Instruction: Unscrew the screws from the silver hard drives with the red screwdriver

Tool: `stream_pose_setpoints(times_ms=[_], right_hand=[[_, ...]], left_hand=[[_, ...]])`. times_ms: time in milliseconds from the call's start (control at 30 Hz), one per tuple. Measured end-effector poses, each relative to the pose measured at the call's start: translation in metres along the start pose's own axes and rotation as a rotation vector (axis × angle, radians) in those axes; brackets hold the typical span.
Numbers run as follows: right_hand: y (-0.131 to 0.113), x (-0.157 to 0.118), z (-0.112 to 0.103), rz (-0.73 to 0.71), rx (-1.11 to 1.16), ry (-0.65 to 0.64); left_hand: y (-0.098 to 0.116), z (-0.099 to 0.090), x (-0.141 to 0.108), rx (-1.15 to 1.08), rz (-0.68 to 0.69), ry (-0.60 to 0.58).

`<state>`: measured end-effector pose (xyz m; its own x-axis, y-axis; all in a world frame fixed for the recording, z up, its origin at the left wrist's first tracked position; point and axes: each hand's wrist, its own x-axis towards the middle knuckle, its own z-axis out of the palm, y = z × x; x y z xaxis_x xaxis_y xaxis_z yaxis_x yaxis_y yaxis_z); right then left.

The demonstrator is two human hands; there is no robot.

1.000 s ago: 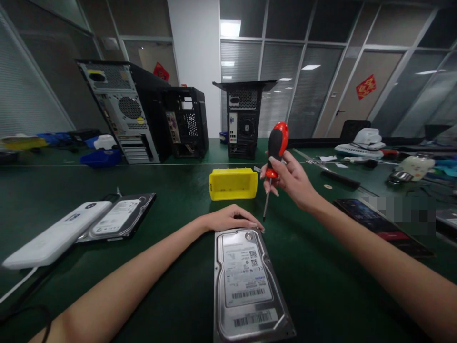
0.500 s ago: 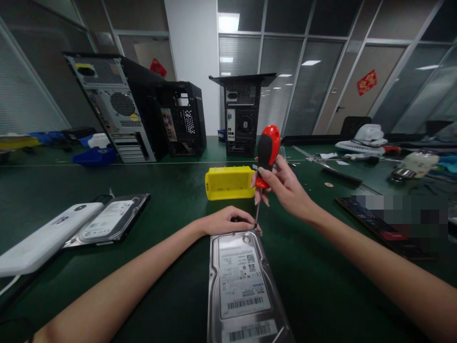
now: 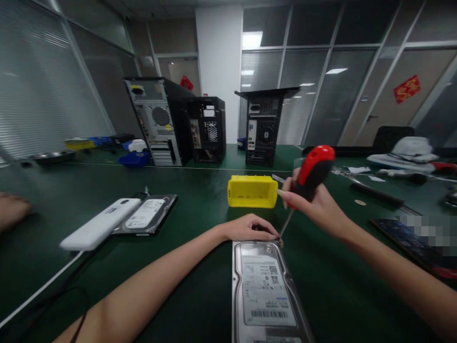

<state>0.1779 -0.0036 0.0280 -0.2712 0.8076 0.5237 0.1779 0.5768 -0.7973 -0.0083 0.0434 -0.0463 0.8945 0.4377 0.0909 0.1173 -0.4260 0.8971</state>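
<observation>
At the left edge of the surface [image 3: 200,195], another person's hand [image 3: 13,209] is only partly seen and blurred; whether anything is held by it cannot be told. Next, a white slab-shaped device [image 3: 103,224], joined to a white cable [image 3: 43,288], is laid overlapping a second hard drive [image 3: 146,214], both set aside, presumably so that arm movement is not hindered. Behind them, a large computer case [image 3: 159,119] and a smaller black case [image 3: 209,128] are stood upright.

In the near middle, the hard drive [image 3: 264,295] being worked on is laid flat, label up. Its far end is covered by the left hand [image 3: 252,228], its fingers half curled toward the far right corner, probably so that the drive is steadied; whether an edge is actually pinched cannot be told. Beyond it, a yellow bin [image 3: 253,183] is placed with its open side facing the wearer, likely for easy reach.

To the right, a screwdriver [image 3: 317,166] is gripped by the right hand [image 3: 316,207], fingers closed around the handle. The shaft is slanted so that the tip is directed to that corner, beside the left fingertips; exact contact cannot be made out.
</observation>
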Motion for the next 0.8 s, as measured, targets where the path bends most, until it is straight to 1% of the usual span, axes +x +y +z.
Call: stream_pose_setpoints(times_ms=[33, 100, 267, 333, 433, 500, 567, 667, 800], right_hand=[[0.0, 0.0, 0.0, -0.001, 0.001, 0.016], [0.0, 0.002, 0.002, 0.045, 0.013, 0.017], [-0.001, 0.004, 0.008, 0.132, 0.157, 0.061], [-0.002, 0.003, 0.01, 0.15, 0.247, 0.087], [-0.003, 0.002, 0.011, 0.17, 0.462, 0.065], [-0.003, 0.002, 0.012, 0.158, 0.524, 0.052], [-0.002, 0.004, 0.011, 0.141, 0.471, 0.055], [0.0, 0.007, 0.004, 0.119, 0.312, 0.069], [-0.006, 0.01, -0.013, 0.12, 0.13, -0.002]], left_hand=[[0.0, 0.0, 0.0, 0.009, -0.011, 0.013], [-0.002, 0.0, -0.001, 0.023, -0.028, 0.039], [-0.007, -0.001, 0.0, 0.02, -0.02, 0.062], [-0.008, -0.002, 0.0, 0.013, -0.003, 0.054], [-0.01, -0.002, 0.0, 0.003, 0.013, 0.052], [-0.011, -0.002, 0.0, -0.005, 0.017, 0.06], [-0.011, -0.002, 0.001, -0.016, 0.021, 0.083], [-0.009, -0.001, 0.003, -0.034, 0.012, 0.132], [-0.003, -0.003, -0.004, -0.048, -0.015, 0.159]])
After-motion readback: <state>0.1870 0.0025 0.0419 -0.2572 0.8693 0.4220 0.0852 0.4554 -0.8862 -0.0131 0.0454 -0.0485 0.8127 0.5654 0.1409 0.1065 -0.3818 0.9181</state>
